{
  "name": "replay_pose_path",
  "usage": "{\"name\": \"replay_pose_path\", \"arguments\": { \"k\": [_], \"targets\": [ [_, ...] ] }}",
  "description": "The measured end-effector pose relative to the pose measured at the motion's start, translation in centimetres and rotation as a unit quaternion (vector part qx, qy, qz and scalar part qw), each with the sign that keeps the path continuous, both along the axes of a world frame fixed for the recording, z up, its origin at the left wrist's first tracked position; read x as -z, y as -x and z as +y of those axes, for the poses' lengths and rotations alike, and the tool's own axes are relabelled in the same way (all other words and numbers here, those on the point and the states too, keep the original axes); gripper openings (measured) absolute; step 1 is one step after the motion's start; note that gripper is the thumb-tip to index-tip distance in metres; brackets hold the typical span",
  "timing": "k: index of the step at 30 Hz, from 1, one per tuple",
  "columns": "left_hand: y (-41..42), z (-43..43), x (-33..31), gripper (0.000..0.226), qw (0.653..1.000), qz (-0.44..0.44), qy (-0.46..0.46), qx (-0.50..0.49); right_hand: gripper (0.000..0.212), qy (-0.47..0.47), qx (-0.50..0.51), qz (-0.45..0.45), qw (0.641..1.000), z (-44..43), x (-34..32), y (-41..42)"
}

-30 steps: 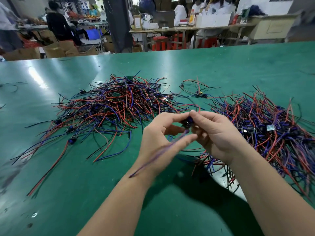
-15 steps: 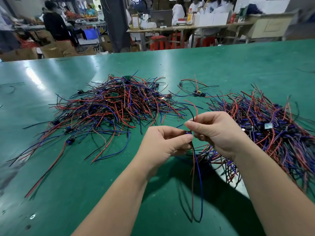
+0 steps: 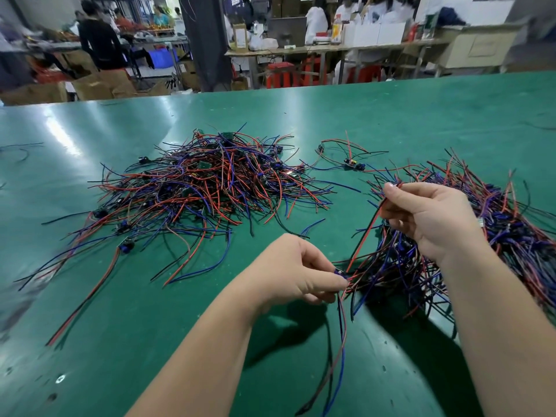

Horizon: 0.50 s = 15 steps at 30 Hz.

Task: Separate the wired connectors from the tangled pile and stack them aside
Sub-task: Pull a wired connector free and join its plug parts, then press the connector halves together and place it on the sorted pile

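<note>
Left hand point(image 3: 298, 275) pinches a blue connector point(image 3: 339, 272); right hand point(image 3: 430, 218) pinches its red wire point(image 3: 365, 236) taut, likely to pull it clear of the wire pile point(image 3: 505, 233).

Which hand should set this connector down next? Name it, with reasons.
Left, probably: the left hand pinches the connector body, wires hanging below, while the right hand holds only the tip of its red wire.

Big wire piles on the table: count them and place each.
2. The left pile spreads left of centre; the right pile lies partly behind the right hand. A few strays lie between.
</note>
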<state>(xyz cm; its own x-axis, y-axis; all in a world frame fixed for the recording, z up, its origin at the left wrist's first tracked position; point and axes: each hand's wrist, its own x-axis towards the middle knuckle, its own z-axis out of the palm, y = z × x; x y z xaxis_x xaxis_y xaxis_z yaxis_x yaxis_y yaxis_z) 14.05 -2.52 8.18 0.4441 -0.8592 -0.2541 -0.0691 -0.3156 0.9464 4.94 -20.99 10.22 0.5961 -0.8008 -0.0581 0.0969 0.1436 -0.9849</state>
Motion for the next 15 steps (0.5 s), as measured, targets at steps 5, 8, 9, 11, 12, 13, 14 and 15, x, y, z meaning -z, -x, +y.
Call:
{"name": "replay_pose_path", "arguments": {
  "k": [5, 8, 9, 11, 12, 13, 14, 15],
  "targets": [
    [-0.3, 0.1, 0.1, 0.011, 0.999, -0.025, -0.023, -0.003, 0.013, -0.062, -0.001, -0.021, 0.998, 0.3, -0.5, 0.2],
    [-0.5, 0.3, 0.0, 0.01, 0.999, -0.03, -0.026, 0.008, 0.018, -0.083, -0.003, -0.02, 0.996, 0.5, -0.3, -0.1],
    [-0.6, 0.4, -0.1, 0.01, 0.999, -0.033, -0.029, 0.013, 0.021, -0.087, 0.003, -0.015, 0.996, 0.6, -0.3, -0.2],
    [-0.8, 0.6, -0.1, 0.011, 0.999, -0.035, -0.034, 0.024, 0.025, -0.098, 0.01, -0.008, 0.995, 0.6, -0.2, -0.3],
    [-0.9, 0.7, -0.2, 0.011, 0.999, -0.029, -0.031, 0.027, 0.026, -0.107, 0.011, -0.01, 0.994, 0.6, -0.2, -0.4],
    [-1.0, 0.8, -0.3, 0.011, 0.999, -0.017, -0.023, 0.029, 0.026, -0.121, 0.007, -0.023, 0.992, 0.6, -0.2, -0.4],
    [-1.1, 0.8, -0.4, 0.01, 1.0, -0.002, -0.009, 0.027, 0.028, -0.138, -0.001, -0.042, 0.99, 0.6, -0.2, -0.4],
    [-1.2, 0.8, -0.5, 0.009, 1.0, 0.014, 0.014, 0.016, 0.032, -0.153, -0.013, -0.063, 0.986, 0.6, -0.2, -0.5]
  ]
}}
